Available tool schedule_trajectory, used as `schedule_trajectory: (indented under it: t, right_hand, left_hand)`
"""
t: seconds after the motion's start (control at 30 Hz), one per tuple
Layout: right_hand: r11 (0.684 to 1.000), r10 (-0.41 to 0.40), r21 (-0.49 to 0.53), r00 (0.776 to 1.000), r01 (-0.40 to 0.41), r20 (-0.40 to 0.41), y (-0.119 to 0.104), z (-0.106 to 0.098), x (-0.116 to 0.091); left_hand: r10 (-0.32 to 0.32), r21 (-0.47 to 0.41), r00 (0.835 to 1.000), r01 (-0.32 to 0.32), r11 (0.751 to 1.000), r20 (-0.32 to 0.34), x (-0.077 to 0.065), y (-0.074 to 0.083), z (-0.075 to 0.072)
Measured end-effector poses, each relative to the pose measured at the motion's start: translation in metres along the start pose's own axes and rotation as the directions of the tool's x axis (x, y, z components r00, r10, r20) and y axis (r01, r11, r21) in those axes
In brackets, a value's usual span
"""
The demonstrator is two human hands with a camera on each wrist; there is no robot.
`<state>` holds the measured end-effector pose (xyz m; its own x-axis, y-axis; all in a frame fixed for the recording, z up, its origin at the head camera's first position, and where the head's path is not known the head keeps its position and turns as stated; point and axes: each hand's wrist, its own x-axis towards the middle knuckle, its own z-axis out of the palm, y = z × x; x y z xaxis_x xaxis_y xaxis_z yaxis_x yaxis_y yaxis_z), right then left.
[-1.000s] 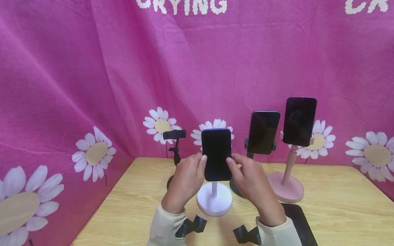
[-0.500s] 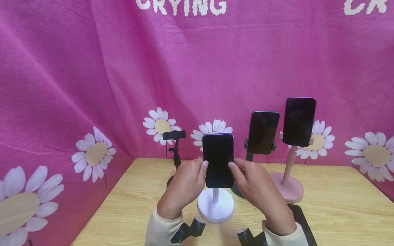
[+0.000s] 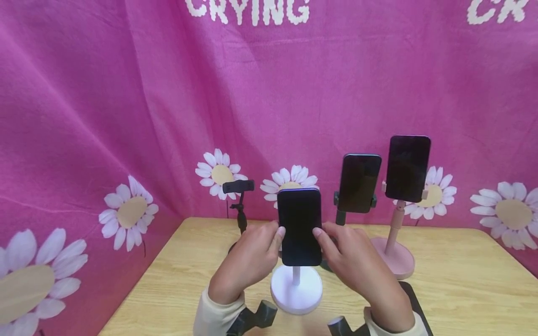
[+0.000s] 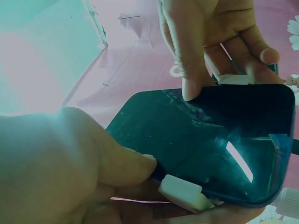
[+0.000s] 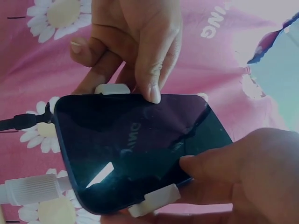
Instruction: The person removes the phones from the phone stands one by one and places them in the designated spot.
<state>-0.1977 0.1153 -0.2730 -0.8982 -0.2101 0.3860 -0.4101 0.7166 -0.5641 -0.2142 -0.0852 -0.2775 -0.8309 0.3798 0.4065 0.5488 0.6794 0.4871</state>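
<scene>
A black-screened phone [image 3: 300, 227] sits upright in a white phone stand [image 3: 296, 290], its round base on the table. My left hand [image 3: 248, 256] holds the phone's left edge, thumb on the front and fingers behind. At the opposite edge, my right hand [image 3: 355, 259] grips in the same way. In the left wrist view, a white clamp arm [image 4: 182, 190] hugs the phone's side beside the left thumb. The right wrist view shows another clamp arm [image 5: 156, 198] near the right thumb. Fingers behind the phone are partly hidden.
Behind the right hand stand a dark green stand with a phone [image 3: 359, 183] and a pink stand [image 3: 393, 256] with another phone [image 3: 407, 168]. A black stand [image 3: 239, 205] is at back left. A dark flat slab [image 3: 414, 301] lies by the right forearm. Pink cloth [image 3: 269, 93] hangs behind.
Both hands, the phone and its white stand have come nearer to me along the table. The grip on the phone looks the same, and the other stands keep their places.
</scene>
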Motion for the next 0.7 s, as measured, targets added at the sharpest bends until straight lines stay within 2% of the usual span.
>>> schedule_trajectory:
  t: [0.2,0.43,0.57,0.7]
  right_hand:
    - [0.999,0.031,0.012,0.999,-0.032,0.044,-0.004,-0.005,-0.005]
    - [0.999,0.041,-0.003,0.998,-0.041,0.050,-0.007,-0.004,-0.006]
    - [0.999,0.032,-0.017,0.999,-0.032,0.024,-0.009,-0.004,-0.008]
    - [1.000,-0.009,0.021,0.997,0.010,-0.082,-0.015,0.002,-0.009]
  left_hand:
    - [0.031,-0.049,0.999,-0.029,0.998,0.043,-0.003,0.001,-0.004]
    - [0.002,-0.105,0.994,0.009,0.994,0.107,-0.004,0.000,-0.007]
    - [0.026,-0.106,0.993,-0.014,0.994,0.113,-0.003,-0.002,-0.007]
    - [0.027,-0.105,0.992,-0.015,0.994,0.121,-0.003,-0.002,-0.007]
